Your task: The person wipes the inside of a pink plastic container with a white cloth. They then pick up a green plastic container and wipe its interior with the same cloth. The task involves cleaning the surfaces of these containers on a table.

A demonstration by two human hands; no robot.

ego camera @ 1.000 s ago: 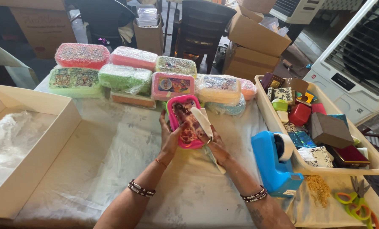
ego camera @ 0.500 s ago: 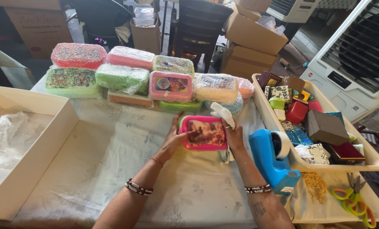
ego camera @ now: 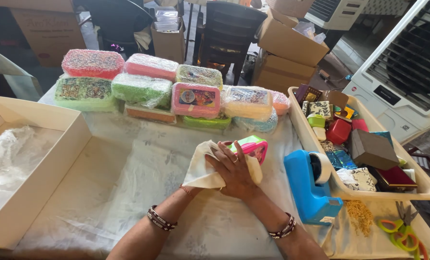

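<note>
I see the right hand (ego camera: pixel 235 168) pressed flat on a cream cloth (ego camera: pixel 201 169) over the pink box (ego camera: pixel 251 147), left of the tape dispenser (ego camera: pixel 310 187). Left hand is hidden under the cloth; grip indeterminate.

A soft matt cream cloth (ego camera: pixel 203 171) covers the glossy pink plastic box (ego camera: pixel 252 147); right of it stands a smooth blue plastic tape dispenser (ego camera: pixel 310 190).
</note>
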